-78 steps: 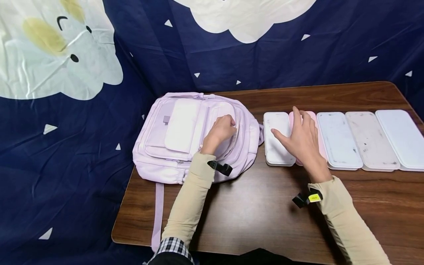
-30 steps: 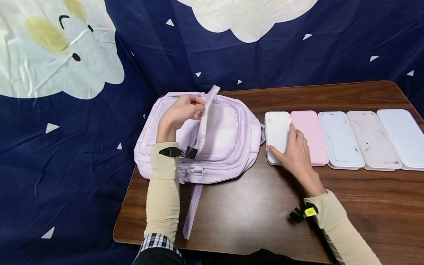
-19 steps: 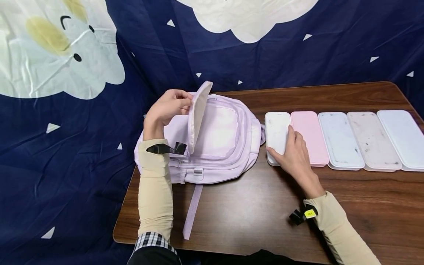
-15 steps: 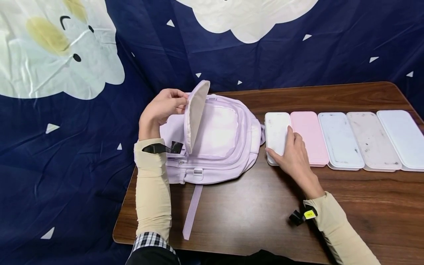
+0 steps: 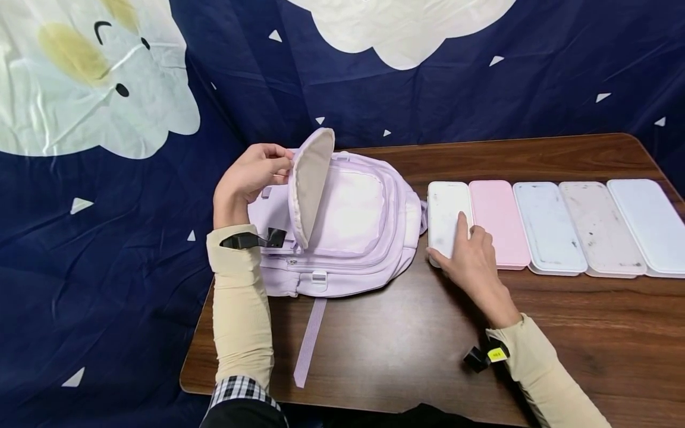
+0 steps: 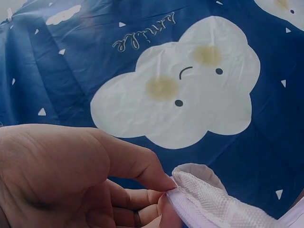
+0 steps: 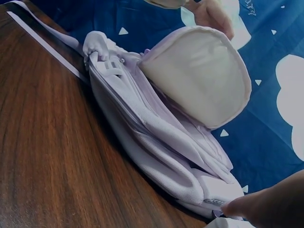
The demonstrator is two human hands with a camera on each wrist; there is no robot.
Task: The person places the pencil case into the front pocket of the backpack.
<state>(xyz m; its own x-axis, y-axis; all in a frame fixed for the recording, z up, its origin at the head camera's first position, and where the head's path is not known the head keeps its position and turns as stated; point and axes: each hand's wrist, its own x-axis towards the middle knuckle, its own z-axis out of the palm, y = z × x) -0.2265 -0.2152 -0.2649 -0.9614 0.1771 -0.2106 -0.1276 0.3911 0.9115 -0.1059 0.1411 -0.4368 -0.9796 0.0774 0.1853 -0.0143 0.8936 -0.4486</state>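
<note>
Pinching a curved fabric flap (image 5: 313, 187) with left hand (image 5: 248, 178), right hand (image 5: 472, 261) spread over smooth, oblong white case (image 5: 445, 208).

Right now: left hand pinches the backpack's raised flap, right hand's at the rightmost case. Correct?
Not the rightmost: the head view puts the right hand at the leftmost, white case. The left hand does pinch the backpack's raised flap.

Left hand (image 5: 248, 175) over left part of backpack (image 5: 398, 229), thumb and fingers pinching it. Right hand (image 5: 473, 255) right of backpack, palm down, thumb spread wide. Both forearms beige-sleeved.
</note>
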